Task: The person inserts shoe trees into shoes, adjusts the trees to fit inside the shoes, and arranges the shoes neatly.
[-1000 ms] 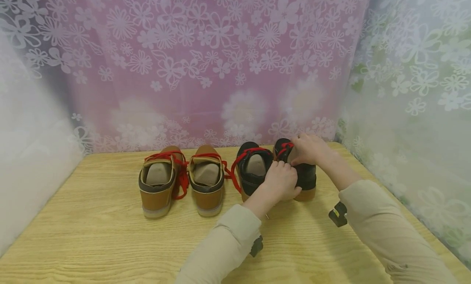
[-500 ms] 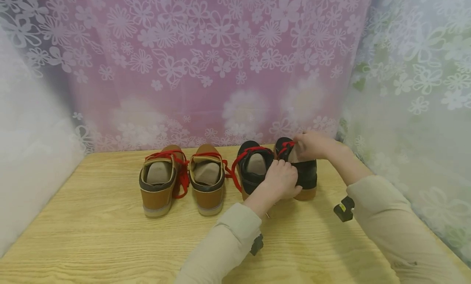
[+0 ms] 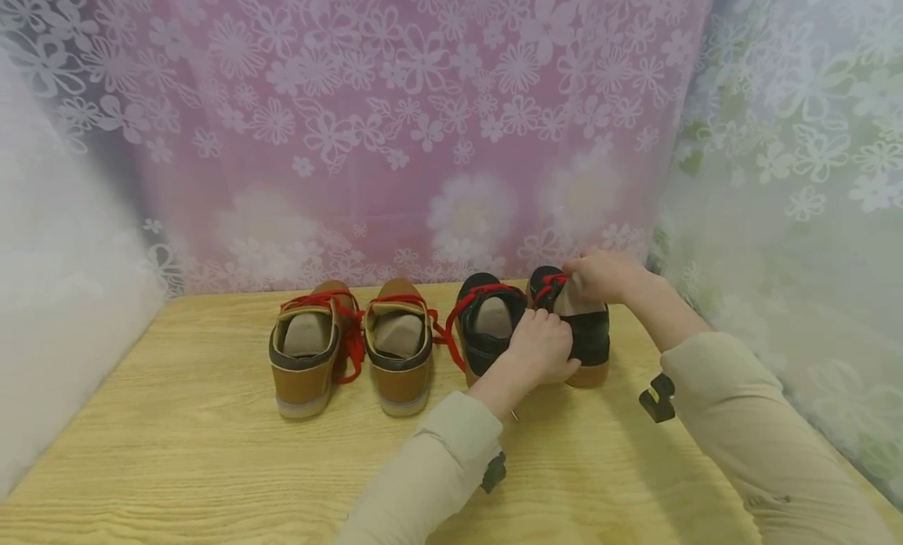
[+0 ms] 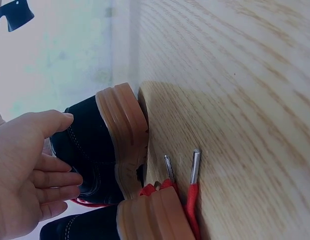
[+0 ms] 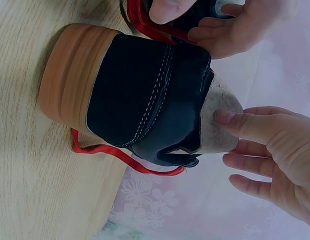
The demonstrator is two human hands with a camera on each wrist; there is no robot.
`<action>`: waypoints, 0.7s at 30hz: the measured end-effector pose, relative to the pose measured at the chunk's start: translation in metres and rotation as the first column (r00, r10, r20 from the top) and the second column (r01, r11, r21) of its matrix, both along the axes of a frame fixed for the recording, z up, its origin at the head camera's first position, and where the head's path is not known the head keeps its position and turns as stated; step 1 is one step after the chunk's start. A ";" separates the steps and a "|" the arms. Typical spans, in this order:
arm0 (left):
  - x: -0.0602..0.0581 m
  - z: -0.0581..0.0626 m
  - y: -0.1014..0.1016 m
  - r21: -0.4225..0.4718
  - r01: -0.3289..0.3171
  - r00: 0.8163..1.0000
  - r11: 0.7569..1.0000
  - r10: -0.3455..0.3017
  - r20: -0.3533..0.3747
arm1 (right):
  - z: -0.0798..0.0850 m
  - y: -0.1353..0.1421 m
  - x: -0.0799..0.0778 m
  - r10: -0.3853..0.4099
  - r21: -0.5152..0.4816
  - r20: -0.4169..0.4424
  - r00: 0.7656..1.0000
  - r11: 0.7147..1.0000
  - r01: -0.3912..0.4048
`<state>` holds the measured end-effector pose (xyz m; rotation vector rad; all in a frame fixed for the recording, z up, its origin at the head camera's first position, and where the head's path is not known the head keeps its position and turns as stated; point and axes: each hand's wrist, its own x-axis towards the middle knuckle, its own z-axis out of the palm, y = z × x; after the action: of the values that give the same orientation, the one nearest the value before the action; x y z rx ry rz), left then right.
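Note:
The rightmost black shoe [image 3: 589, 345], with a tan sole and red lace, stands on the table. My right hand [image 3: 608, 278] pinches a grey-beige insole [image 5: 214, 125] between thumb and fingers; its rounded end sticks up out of the shoe's opening. The left hand [image 3: 539, 347] lies against the near left side of this shoe, fingers loosely extended; in the left wrist view the thumb [image 4: 57, 120] is by the heel. Left of it stands the other black shoe [image 3: 480, 357], partly behind my left hand, with an insole [image 3: 492, 317] inside.
Two brown shoes [image 3: 305, 384] with red laces [image 3: 349, 365] stand to the left, heels toward me. Red lace ends with metal tips [image 4: 196, 167] lie on the wooden table [image 3: 212, 466]. Floral curtains [image 3: 423, 137] enclose the back and sides.
My right hand has moved slightly up and right, and more of the insole shows above the shoe's opening. The left hand and the other shoes have stayed in place.

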<state>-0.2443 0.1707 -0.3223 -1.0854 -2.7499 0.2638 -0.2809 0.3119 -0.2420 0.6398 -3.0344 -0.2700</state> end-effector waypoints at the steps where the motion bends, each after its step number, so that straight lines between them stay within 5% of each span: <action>1: 0.000 0.000 0.000 0.002 0.000 1.000 1.000 0.000 0.003 | -0.001 0.000 0.000 0.001 0.001 -0.001 1.000 1.000 -0.001; 21: 0.001 0.002 -0.001 0.003 -0.002 1.000 1.000 0.002 0.000 | -0.005 -0.004 0.000 -0.063 0.065 -0.014 0.998 0.996 0.063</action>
<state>-0.2429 0.1694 -0.3206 -1.0824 -2.7502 0.2598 -0.2807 0.3080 -0.2471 0.5445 -3.0495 -0.3759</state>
